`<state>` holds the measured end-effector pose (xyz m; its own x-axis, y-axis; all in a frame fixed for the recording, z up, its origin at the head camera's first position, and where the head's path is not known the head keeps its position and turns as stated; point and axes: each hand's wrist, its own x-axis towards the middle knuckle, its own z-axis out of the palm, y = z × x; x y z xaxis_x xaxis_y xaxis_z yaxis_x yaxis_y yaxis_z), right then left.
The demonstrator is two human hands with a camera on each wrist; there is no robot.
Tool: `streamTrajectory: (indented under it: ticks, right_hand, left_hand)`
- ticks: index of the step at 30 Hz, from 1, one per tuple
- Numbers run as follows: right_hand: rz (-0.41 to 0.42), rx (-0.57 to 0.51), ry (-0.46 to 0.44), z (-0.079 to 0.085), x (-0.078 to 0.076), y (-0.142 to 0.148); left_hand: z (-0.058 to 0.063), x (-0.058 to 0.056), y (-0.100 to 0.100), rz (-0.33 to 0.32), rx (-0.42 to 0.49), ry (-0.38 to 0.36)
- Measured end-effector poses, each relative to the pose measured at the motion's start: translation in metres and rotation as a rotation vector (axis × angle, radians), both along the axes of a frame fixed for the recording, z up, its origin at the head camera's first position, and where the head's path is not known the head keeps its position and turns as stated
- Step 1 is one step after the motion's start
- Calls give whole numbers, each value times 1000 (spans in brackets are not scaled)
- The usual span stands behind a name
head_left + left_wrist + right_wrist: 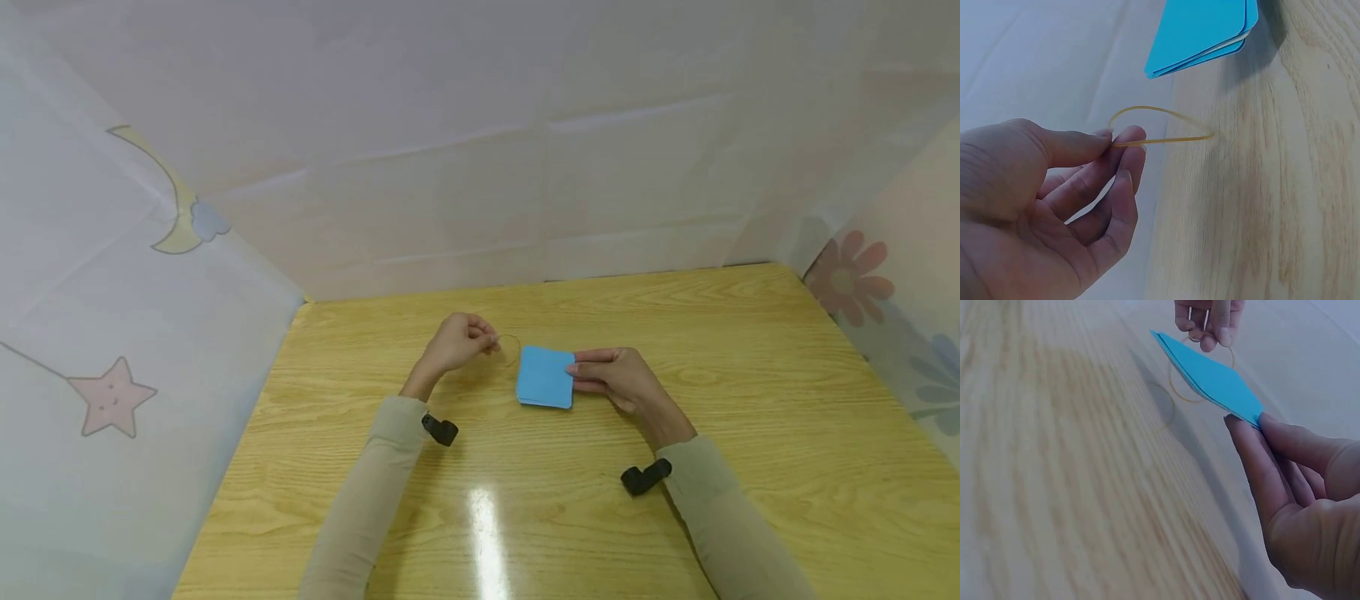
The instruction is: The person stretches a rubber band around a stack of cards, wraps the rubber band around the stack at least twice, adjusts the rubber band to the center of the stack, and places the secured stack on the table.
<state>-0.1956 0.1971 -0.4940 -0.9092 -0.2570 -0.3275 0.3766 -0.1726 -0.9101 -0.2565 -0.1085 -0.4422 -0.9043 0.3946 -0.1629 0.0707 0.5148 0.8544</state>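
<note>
long beige sleeves [367, 504], a small black camera [444, 431] jutting from each cuff [399, 421]

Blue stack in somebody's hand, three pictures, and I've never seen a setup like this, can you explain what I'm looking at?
There's no robot here, just a person using two bare hands. The wide picture comes from a camera worn on the head, looking forward and down. The other two come from cameras on the wrists, one each; the small black devices are probably those. The left hand pinches a thin yellowish loop, which looks like a rubber band. The right hand holds the blue stack, thin squares of card or paper, between thumb and fingers. Both things are held above the wooden table, where their shadows fall.
</note>
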Motion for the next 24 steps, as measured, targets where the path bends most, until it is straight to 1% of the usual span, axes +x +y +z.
streamTrajectory:
  ticks: [5,10,15,20,24]
  right_hand:
    - [-26,20,-10,0,0,-2]
    - [-53,18,-33,2,1,-4]
    - [-70,-2,-56,2,0,-4]
    - [-70,-15,-70,2,0,-4]
    - [-72,-32,-73,2,1,-5]
  left_hand:
    - [2,-5,3,5,-19,6]
    - [8,-8,5,-4,-77,17]
    - [16,-9,10,-1,-110,40]
    - [19,-9,16,20,-113,54]
    - [20,-9,21,26,-97,66]
